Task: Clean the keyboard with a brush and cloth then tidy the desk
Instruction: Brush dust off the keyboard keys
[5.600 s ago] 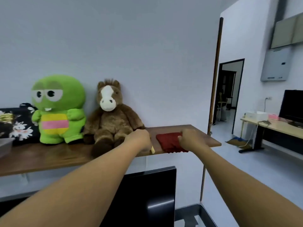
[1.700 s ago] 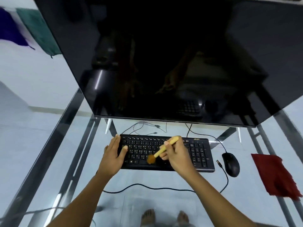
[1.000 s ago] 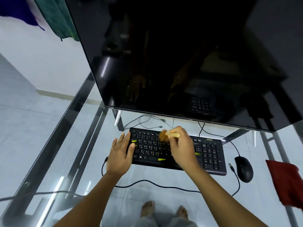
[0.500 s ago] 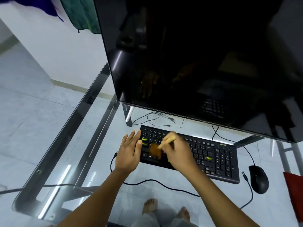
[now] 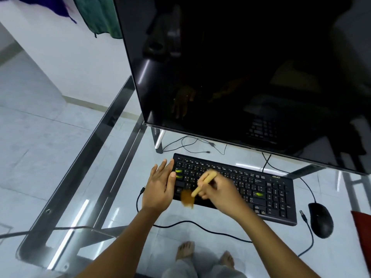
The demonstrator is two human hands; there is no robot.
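From my head view, my right hand (image 5: pixel 218 189) is closed around the brush (image 5: pixel 197 189), light and soft at the tip, held by its stiff handle. My left hand (image 5: pixel 160 187) lies flat and open, steadying the keyboard (image 5: pixel 267 189) at its 9 o'clock end. The mouse (image 5: pixel 320 219) sits at 3 o'clock, the soft cloth (image 5: pixel 364 233) beyond, and cables cross the glass desk (image 5: pixel 80 177).

- The keyboard (image 5: pixel 251 183) was black, with yellow-green marks.
- The brush (image 5: pixel 197 189) had a yellow handle and brown bristles.
- The mouse (image 5: pixel 320 220) was black.
- The cloth (image 5: pixel 364 233) was red.
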